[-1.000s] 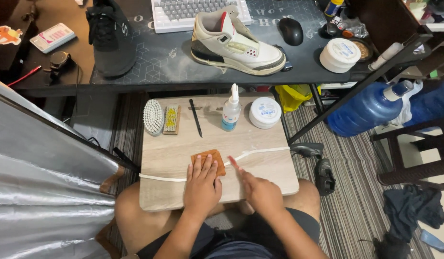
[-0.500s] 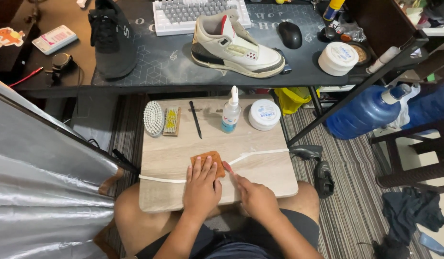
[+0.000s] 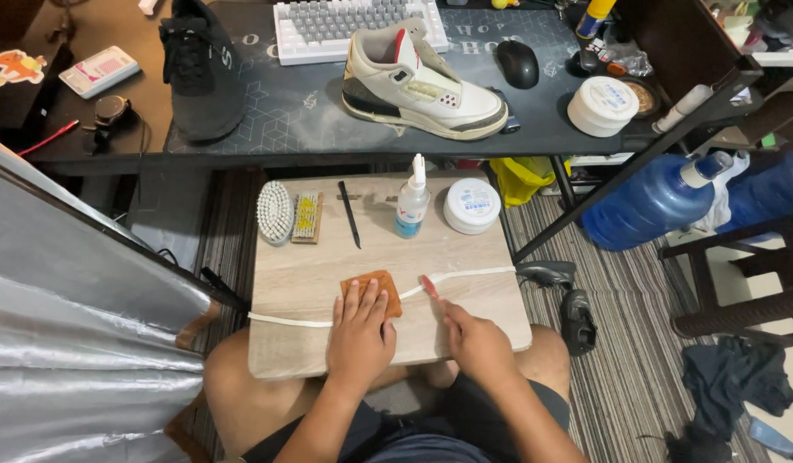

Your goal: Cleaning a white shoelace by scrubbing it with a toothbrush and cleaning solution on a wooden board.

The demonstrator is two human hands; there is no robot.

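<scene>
Under the left hand (image 3: 360,336) lies an orange cloth (image 3: 372,287) on a white shoelace (image 3: 465,276).

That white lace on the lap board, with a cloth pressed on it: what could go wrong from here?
1. The lap board rests only on the person's thighs, so a hard pull by the right hand might tip it.
2. The squeeze bottle stands upright near the white lace; a jolt could topple it.
3. If the left hand eases off the orange cloth, the lace may slip free.
</scene>
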